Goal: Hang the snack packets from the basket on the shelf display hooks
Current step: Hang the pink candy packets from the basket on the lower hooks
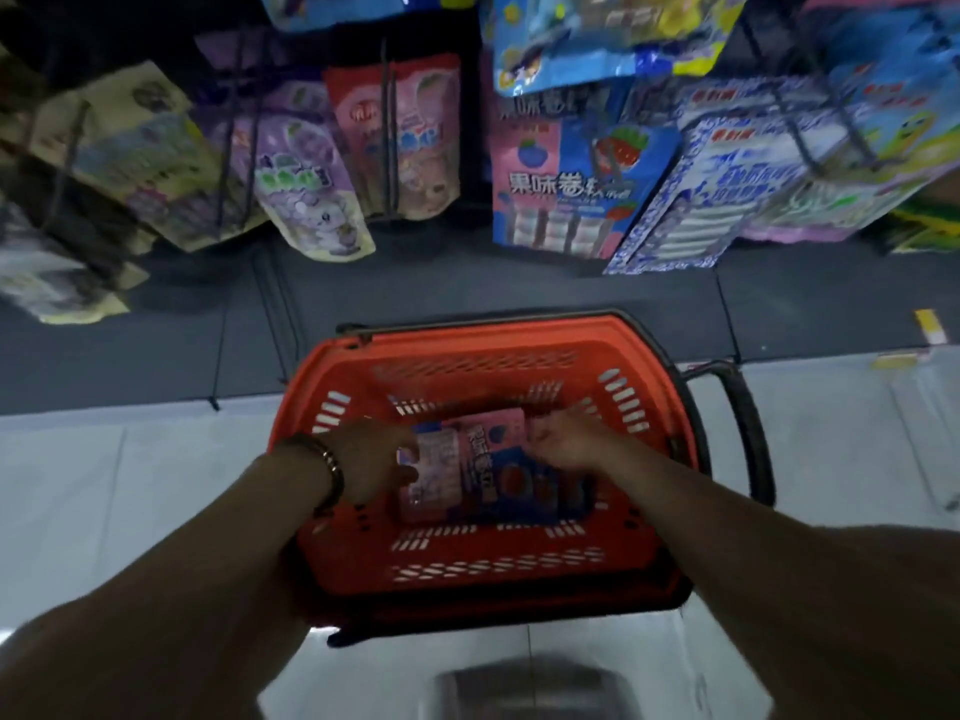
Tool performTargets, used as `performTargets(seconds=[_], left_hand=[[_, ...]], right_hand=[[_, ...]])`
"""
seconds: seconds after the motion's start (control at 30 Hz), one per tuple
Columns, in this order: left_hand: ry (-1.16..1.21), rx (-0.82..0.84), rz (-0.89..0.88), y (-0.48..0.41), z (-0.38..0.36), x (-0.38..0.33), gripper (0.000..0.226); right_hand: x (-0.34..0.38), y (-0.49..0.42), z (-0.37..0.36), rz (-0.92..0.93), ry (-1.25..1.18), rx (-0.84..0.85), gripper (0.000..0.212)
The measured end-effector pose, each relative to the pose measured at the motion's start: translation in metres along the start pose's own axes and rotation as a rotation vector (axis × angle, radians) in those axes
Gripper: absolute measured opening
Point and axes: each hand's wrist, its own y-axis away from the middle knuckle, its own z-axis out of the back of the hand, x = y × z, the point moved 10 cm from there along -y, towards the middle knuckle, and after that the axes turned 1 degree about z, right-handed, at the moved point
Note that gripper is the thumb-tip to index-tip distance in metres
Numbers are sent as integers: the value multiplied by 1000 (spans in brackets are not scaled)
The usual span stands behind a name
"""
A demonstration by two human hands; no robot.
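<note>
- Orange-red slatted plastic shopping basket (467, 366): stands on the pale tiled floor (104, 485), its far rim reaching over a dark grey base strip (519, 288).
- Black looped basket handle (748, 423): folded out past the basket's right rim, lying low.
- Flat pink-and-blue snack packet (488, 470): lies on the basket's bottom, near the middle, with bare bottom showing toward the near wall.
- Left hand (374, 459): reaches in over the basket's left wall, fingers and thumb curled round the packet's left edge. A gold-coloured bracelet (332, 465) sits on the wrist.
- Right hand (566, 444): inside the basket, fingers bent down onto the packet's far right corner. Blur hides whether they pinch it.
- Hanging purple pouch (306, 184), red-and-pink pouch (410, 137), pink-and-blue display packet (561, 184) and blue-and-white patterned packet (691, 200): all beyond the basket's far rim, their lower edges clear of it.
- Between the pouches and the display packet, beyond the basket's far rim: a dark open gap.
</note>
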Motion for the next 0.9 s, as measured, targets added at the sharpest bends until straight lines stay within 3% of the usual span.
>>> performTargets(seconds=[0.1, 0.2, 0.33, 0.5, 0.7, 0.9], left_hand=[[-84, 94, -26, -13, -2, -12, 35], [-50, 8, -72, -25, 15, -20, 36], [-37, 32, -33, -29, 23, -9, 35], [-19, 97, 12, -29, 25, -2, 42], [-76, 165, 29, -29, 21, -5, 42], [-20, 14, 27, -25, 43, 9, 44]], right_hand=[[-24, -26, -52, -85, -41, 88, 46], [-30, -39, -69, -106, -162, -42, 58], [-39, -49, -80, -220, -331, -189, 60], [-52, -63, -101, -356, -636, -205, 37], [-17, -64, -111, -231, -629, -92, 18], [18, -46, -88, -39, -684, -63, 34]])
